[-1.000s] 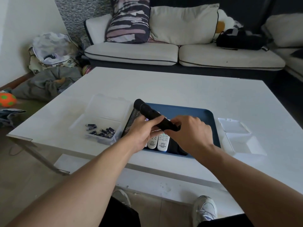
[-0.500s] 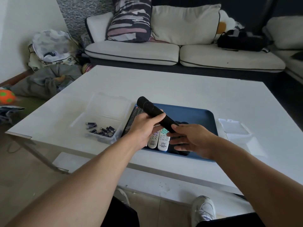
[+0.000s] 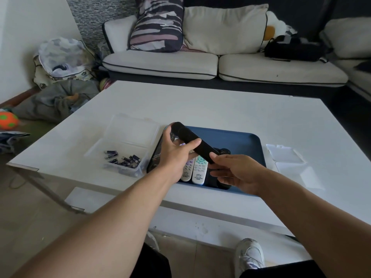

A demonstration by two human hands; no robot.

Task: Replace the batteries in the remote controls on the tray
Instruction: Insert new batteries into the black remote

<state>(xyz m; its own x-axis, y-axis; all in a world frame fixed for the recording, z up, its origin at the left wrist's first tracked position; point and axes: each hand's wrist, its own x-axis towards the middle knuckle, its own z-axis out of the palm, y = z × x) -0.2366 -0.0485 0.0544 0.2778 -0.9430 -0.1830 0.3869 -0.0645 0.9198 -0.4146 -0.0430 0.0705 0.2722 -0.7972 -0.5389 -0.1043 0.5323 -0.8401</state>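
On the white table (image 3: 220, 109) a blue tray (image 3: 239, 140) held two white remotes (image 3: 197, 170) side by side. Left of it, a clear box (image 3: 128, 149) contained loose batteries (image 3: 122, 158). Above the tray, the left hand (image 3: 176, 155) gripped a black remote (image 3: 192, 140); the right hand (image 3: 234, 171) pinched its near end.

A home living room: cushioned sofa (image 3: 220, 65), low white table (image 3: 200, 109), toy ball (image 3: 8, 121).
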